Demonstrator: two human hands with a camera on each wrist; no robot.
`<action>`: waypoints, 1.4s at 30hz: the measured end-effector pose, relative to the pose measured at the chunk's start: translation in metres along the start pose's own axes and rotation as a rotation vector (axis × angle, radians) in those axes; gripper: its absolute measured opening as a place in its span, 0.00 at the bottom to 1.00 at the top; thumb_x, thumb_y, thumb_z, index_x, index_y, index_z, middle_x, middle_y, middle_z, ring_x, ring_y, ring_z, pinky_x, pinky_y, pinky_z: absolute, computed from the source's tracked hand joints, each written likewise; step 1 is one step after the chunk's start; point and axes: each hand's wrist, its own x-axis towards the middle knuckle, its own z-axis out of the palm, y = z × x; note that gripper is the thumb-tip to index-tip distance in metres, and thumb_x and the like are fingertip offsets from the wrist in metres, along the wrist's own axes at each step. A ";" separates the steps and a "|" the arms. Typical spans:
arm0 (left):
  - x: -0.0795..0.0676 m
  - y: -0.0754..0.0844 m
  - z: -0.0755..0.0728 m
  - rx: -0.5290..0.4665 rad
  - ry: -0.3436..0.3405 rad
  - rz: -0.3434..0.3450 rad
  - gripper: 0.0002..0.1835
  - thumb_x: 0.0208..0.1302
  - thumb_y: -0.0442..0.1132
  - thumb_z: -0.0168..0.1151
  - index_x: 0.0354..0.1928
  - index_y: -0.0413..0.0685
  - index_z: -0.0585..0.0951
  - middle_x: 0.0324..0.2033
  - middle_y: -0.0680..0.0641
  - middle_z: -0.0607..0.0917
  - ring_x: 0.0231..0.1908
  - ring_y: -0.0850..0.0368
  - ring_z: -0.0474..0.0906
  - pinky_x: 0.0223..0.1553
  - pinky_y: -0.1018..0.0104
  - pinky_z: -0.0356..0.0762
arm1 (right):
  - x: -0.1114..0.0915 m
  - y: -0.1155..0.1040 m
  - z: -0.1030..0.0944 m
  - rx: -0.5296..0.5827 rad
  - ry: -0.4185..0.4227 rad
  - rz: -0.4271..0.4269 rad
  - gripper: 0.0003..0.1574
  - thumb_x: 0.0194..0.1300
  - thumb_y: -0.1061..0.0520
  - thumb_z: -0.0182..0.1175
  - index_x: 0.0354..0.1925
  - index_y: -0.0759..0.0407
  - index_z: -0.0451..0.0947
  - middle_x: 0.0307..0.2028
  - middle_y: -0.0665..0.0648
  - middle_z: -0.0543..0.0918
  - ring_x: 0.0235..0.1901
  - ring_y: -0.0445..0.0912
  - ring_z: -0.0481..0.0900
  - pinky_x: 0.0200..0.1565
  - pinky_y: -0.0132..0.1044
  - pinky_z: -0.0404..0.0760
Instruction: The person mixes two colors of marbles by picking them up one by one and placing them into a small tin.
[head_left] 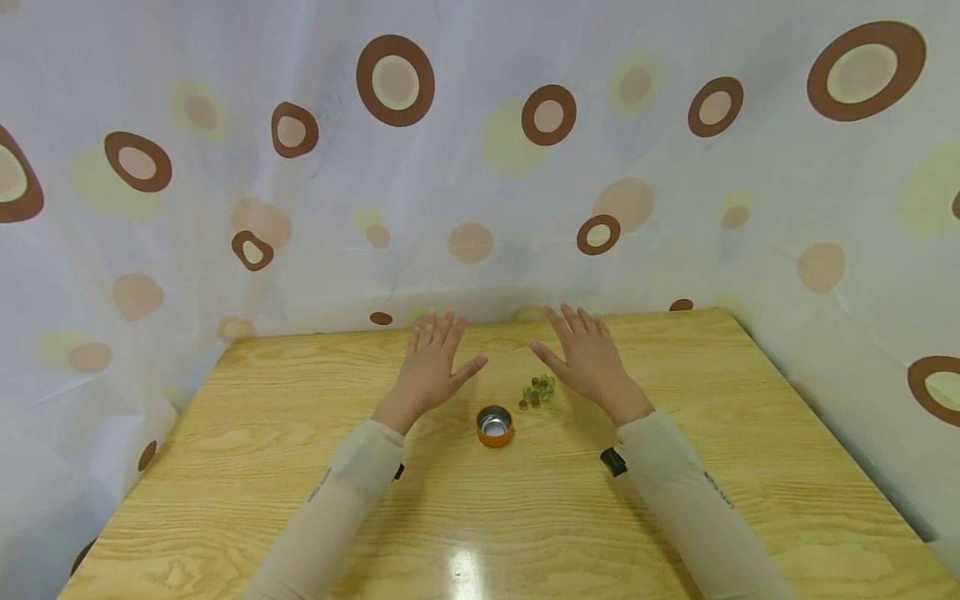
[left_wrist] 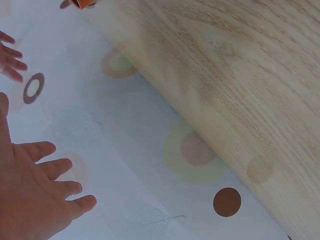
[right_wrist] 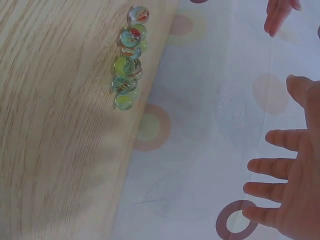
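Observation:
Both hands are held out over the table with fingers spread and nothing in them. My left hand (head_left: 429, 367) is up and left of a small orange bowl (head_left: 495, 438) with a shiny metal inside. My right hand (head_left: 592, 358) is just right of a cluster of glass marbles (head_left: 537, 392). In the right wrist view the marbles (right_wrist: 124, 66) are clear glass with green, yellow and red swirls, bunched in a line on the wood. A corner of something orange (left_wrist: 83, 4) shows at the top of the left wrist view.
The wooden table (head_left: 480, 517) reaches back to a pale curtain (head_left: 465, 183) printed with brown and yellow circles, which also hangs along both sides. Black straps (head_left: 613, 462) show at the sleeve cuffs. Light glares off the table's near part.

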 end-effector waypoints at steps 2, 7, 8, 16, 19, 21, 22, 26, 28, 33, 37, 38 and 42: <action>-0.001 0.001 0.001 0.003 -0.010 0.005 0.43 0.62 0.70 0.32 0.72 0.54 0.43 0.71 0.47 0.43 0.70 0.46 0.30 0.67 0.47 0.37 | -0.001 -0.001 0.000 -0.001 0.005 -0.008 0.43 0.67 0.33 0.41 0.70 0.52 0.47 0.68 0.66 0.54 0.67 0.64 0.50 0.64 0.60 0.48; -0.003 0.003 0.003 -0.007 -0.016 0.023 0.43 0.62 0.70 0.34 0.71 0.52 0.45 0.71 0.45 0.49 0.71 0.46 0.38 0.67 0.47 0.44 | -0.004 -0.003 0.000 -0.010 0.007 -0.020 0.41 0.67 0.36 0.43 0.70 0.54 0.50 0.67 0.67 0.56 0.66 0.64 0.53 0.63 0.60 0.50; -0.003 0.004 0.003 -0.007 -0.016 0.027 0.43 0.62 0.69 0.35 0.71 0.51 0.46 0.70 0.45 0.50 0.70 0.45 0.40 0.67 0.47 0.45 | -0.004 -0.004 0.000 -0.014 0.005 -0.021 0.41 0.67 0.36 0.44 0.69 0.54 0.50 0.67 0.67 0.57 0.65 0.64 0.53 0.63 0.60 0.51; -0.008 0.009 0.003 -0.016 -0.022 0.054 0.42 0.63 0.68 0.38 0.71 0.50 0.50 0.68 0.44 0.57 0.68 0.43 0.50 0.65 0.48 0.50 | -0.006 -0.005 0.000 -0.024 0.006 -0.029 0.40 0.68 0.37 0.44 0.70 0.53 0.49 0.66 0.66 0.58 0.65 0.64 0.55 0.62 0.60 0.52; -0.010 0.012 0.004 -0.027 -0.035 0.062 0.41 0.63 0.68 0.37 0.71 0.50 0.51 0.68 0.44 0.58 0.68 0.43 0.51 0.65 0.48 0.52 | -0.008 -0.005 0.001 -0.030 0.017 -0.041 0.41 0.68 0.38 0.45 0.70 0.53 0.48 0.65 0.66 0.60 0.64 0.63 0.56 0.62 0.60 0.53; -0.012 0.014 0.005 -0.032 -0.044 0.066 0.41 0.63 0.68 0.37 0.71 0.51 0.51 0.68 0.45 0.58 0.68 0.43 0.52 0.64 0.47 0.52 | -0.009 -0.005 0.002 -0.035 0.023 -0.051 0.41 0.68 0.38 0.45 0.70 0.53 0.48 0.63 0.66 0.62 0.63 0.62 0.58 0.61 0.59 0.55; -0.013 0.014 0.005 -0.033 -0.045 0.071 0.41 0.63 0.68 0.37 0.70 0.51 0.51 0.68 0.44 0.59 0.68 0.43 0.52 0.64 0.47 0.53 | -0.010 -0.005 0.003 -0.036 0.023 -0.056 0.41 0.68 0.38 0.45 0.70 0.53 0.47 0.63 0.66 0.63 0.63 0.62 0.59 0.61 0.59 0.55; -0.015 0.017 0.006 -0.038 -0.049 0.087 0.40 0.63 0.67 0.38 0.70 0.52 0.52 0.66 0.44 0.61 0.67 0.44 0.54 0.64 0.47 0.54 | -0.011 -0.006 0.004 -0.044 0.020 -0.063 0.41 0.67 0.39 0.46 0.70 0.54 0.49 0.62 0.66 0.65 0.63 0.61 0.60 0.61 0.59 0.56; -0.016 0.018 0.006 -0.049 -0.050 0.100 0.40 0.63 0.66 0.39 0.70 0.52 0.53 0.66 0.43 0.63 0.67 0.43 0.54 0.63 0.47 0.55 | -0.011 -0.006 0.004 -0.050 0.010 -0.058 0.40 0.67 0.39 0.46 0.69 0.56 0.51 0.62 0.66 0.65 0.62 0.62 0.60 0.61 0.59 0.56; -0.017 0.020 0.005 -0.064 -0.076 0.131 0.39 0.64 0.65 0.40 0.70 0.52 0.54 0.64 0.43 0.65 0.66 0.45 0.57 0.63 0.47 0.55 | -0.011 -0.007 0.003 -0.042 -0.037 -0.037 0.38 0.68 0.38 0.45 0.66 0.59 0.59 0.62 0.66 0.66 0.62 0.62 0.61 0.61 0.58 0.56; -0.018 0.020 0.005 -0.064 -0.116 0.152 0.38 0.64 0.65 0.40 0.69 0.52 0.56 0.63 0.44 0.67 0.65 0.46 0.59 0.64 0.48 0.55 | -0.012 -0.007 0.002 -0.034 -0.065 -0.030 0.37 0.68 0.37 0.43 0.64 0.60 0.61 0.61 0.66 0.67 0.62 0.61 0.62 0.61 0.58 0.57; -0.018 0.020 0.006 -0.070 -0.125 0.159 0.37 0.64 0.65 0.41 0.69 0.52 0.56 0.62 0.44 0.68 0.64 0.46 0.60 0.63 0.48 0.55 | -0.013 -0.007 0.002 -0.036 -0.066 -0.031 0.37 0.68 0.37 0.43 0.64 0.60 0.62 0.61 0.66 0.68 0.62 0.61 0.62 0.61 0.58 0.58; -0.019 0.020 0.007 -0.090 -0.182 0.173 0.37 0.64 0.64 0.42 0.68 0.51 0.59 0.62 0.44 0.68 0.64 0.46 0.60 0.63 0.49 0.55 | -0.014 -0.007 0.003 -0.036 -0.064 -0.034 0.36 0.68 0.38 0.45 0.63 0.60 0.63 0.60 0.65 0.69 0.61 0.61 0.63 0.60 0.58 0.59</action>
